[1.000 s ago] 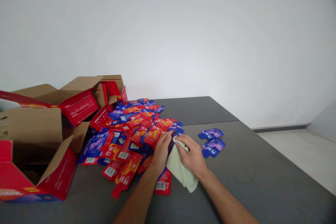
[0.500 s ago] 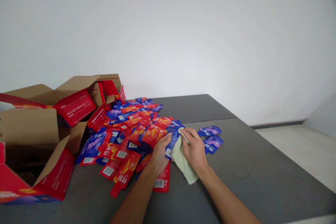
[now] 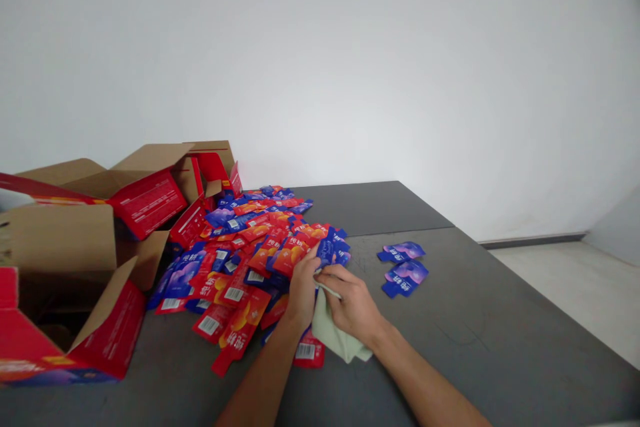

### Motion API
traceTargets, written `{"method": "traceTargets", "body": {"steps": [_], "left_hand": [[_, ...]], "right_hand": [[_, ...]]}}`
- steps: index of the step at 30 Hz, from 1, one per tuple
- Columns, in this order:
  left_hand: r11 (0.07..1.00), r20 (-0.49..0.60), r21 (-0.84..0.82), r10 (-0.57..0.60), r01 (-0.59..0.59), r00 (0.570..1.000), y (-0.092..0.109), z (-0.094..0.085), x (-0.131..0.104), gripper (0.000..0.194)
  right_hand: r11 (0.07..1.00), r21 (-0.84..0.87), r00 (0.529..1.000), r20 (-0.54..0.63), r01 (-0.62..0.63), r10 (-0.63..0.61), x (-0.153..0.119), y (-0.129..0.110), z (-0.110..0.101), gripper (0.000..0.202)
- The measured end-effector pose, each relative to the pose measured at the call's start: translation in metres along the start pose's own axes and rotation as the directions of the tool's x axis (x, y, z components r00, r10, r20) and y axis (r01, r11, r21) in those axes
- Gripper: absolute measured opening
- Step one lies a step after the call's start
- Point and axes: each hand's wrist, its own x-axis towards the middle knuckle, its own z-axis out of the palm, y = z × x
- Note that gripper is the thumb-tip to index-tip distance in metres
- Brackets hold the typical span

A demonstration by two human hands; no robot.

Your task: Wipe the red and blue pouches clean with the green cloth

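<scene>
A blue printed packet (image 3: 327, 250) is gripped in my left hand (image 3: 302, 290), standing up at the right edge of the pile. My right hand (image 3: 351, 301) is closed on a pale green cloth (image 3: 336, 333), whose lower part hangs below the fingers. The cloth's upper end is pressed at the lower part of the packet, where my fingers partly hide both. Beside my left hand lies a heap of red and blue packets (image 3: 245, 260). To the right of my hands, two blue packets (image 3: 406, 277) lie flat on the table.
Open red cardboard boxes (image 3: 107, 333) with raised brown flaps stand at the left, beside the pile. The dark grey table (image 3: 480, 360) runs up to a white wall (image 3: 360, 67). Its right edge drops to a pale floor (image 3: 560, 267).
My right hand and the cloth have moved left and down along the packet, closer to my left hand. The packet is now more upright and more covered by my fingers.
</scene>
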Motion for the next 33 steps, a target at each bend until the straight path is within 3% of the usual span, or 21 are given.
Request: {"method": "traceTargets", "body": {"steps": [3,6,8,10,15,19,23,30,33], "left_hand": [[0.936,0.05,0.302,0.173,-0.18,0.984,0.009,-0.007,0.002,0.048],[0.719,0.096,0.585,0.397,-0.375,0.913,0.014,-0.017,0.008,0.053],[0.533,0.082,0.761,0.488,-0.371,0.869,0.011,-0.024,0.015,0.053],[0.405,0.067,0.862,0.506,-0.305,0.86,0.005,-0.029,0.021,0.052],[0.208,0.153,0.935,0.489,-0.286,0.859,-0.005,-0.03,0.025,0.044],[0.192,0.198,0.925,0.493,-0.328,0.847,-0.003,-0.019,0.02,0.039],[0.232,0.298,0.87,0.454,-0.435,0.839,-0.004,0.005,0.008,0.038],[0.36,0.572,0.683,0.276,-0.635,0.772,-0.013,0.076,-0.01,0.036],[0.44,0.628,0.645,0.16,-0.625,0.761,-0.021,0.112,-0.01,0.035]], "right_hand": [[0.999,0.01,0.997,-0.059,-0.051,0.051,-0.001,0.004,-0.001,0.039],[0.997,-0.003,0.992,-0.094,-0.081,0.081,-0.002,0.007,-0.001,0.036],[0.993,-0.027,0.989,-0.092,-0.115,0.112,-0.002,0.009,0.0,0.034],[0.986,-0.053,0.984,-0.092,-0.156,0.15,-0.002,0.012,0.001,0.033],[0.97,-0.091,0.969,-0.122,-0.225,0.213,-0.002,0.018,0.002,0.034],[0.932,-0.16,0.943,-0.13,-0.326,0.308,-0.003,0.019,-0.008,0.033],[0.839,-0.302,0.891,-0.109,-0.452,0.44,-0.004,0.024,-0.028,0.031],[0.593,-0.549,0.76,-0.125,-0.589,0.638,-0.024,0.051,-0.073,0.027],[0.482,-0.567,0.673,-0.182,-0.668,0.717,-0.042,0.061,-0.094,0.027]]}}
